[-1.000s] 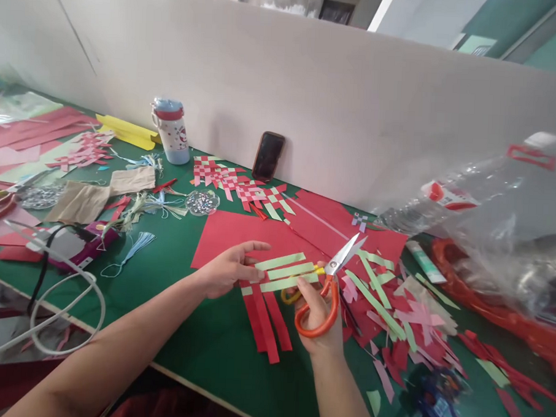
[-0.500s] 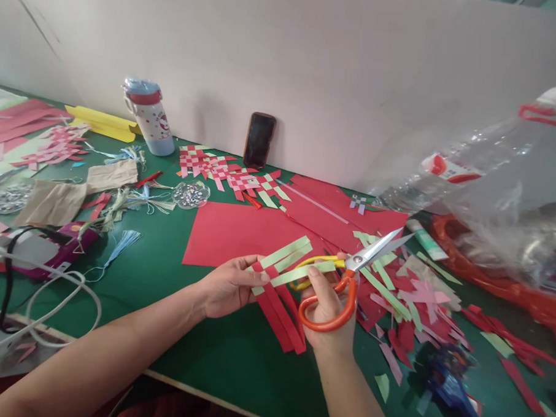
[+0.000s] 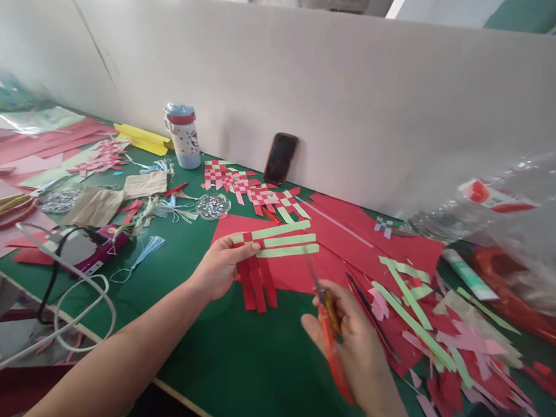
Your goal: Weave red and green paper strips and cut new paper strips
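My left hand pinches the left edge of a small woven piece made of red strips crossed by light green strips, held just above the green table. My right hand is closed around orange-handled scissors, blades pointing up toward the woven piece and blurred by motion. The scissors sit a short way right of and below the weave, apart from it. A red paper sheet lies under the weave.
Cut red, green and pink strips litter the right side. Finished woven pieces, a phone and a bottle stand by the white wall. A cable and tassels lie left. Clear plastic bag at right.
My right hand has pulled the scissors back from the green strips and turned them edge-on. My left hand has levelled the woven piece and shifted it slightly left and up.
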`<state>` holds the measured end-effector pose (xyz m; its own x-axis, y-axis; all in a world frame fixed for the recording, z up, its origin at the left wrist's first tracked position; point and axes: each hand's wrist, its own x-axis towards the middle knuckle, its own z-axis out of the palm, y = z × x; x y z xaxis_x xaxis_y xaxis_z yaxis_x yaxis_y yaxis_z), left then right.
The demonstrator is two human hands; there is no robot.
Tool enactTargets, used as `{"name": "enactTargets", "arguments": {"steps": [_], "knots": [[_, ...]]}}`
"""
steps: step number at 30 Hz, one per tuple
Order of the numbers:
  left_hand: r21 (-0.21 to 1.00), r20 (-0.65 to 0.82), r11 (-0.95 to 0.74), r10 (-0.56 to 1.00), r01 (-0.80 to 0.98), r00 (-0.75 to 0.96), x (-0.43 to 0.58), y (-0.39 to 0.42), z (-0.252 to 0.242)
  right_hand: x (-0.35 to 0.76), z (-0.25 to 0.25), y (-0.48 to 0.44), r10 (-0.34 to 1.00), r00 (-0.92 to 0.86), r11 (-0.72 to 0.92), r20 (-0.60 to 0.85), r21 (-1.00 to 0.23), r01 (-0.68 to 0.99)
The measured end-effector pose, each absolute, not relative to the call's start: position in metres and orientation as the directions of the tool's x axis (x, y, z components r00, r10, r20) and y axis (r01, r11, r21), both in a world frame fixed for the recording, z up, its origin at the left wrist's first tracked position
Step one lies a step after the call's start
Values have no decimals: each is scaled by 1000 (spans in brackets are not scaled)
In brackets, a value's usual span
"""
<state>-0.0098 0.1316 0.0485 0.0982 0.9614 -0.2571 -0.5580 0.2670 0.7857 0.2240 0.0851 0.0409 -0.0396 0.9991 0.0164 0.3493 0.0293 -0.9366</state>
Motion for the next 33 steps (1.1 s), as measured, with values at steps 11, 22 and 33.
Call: {"name": "enactTargets", "arguments": {"steps": [11,22,33], "knots": [[814,-149,153,987,-561,54,-9,132,46,207,39,85,990,-109,13,-84,-734,679],[798,-144,154,988,-583,64,-5,127,45,206,36,82,991,-101,9,-83,-726,687],[704,-237,235,967,-670,90,1,124,44,205,32,82,993,-103,114,54,-656,746]]}}
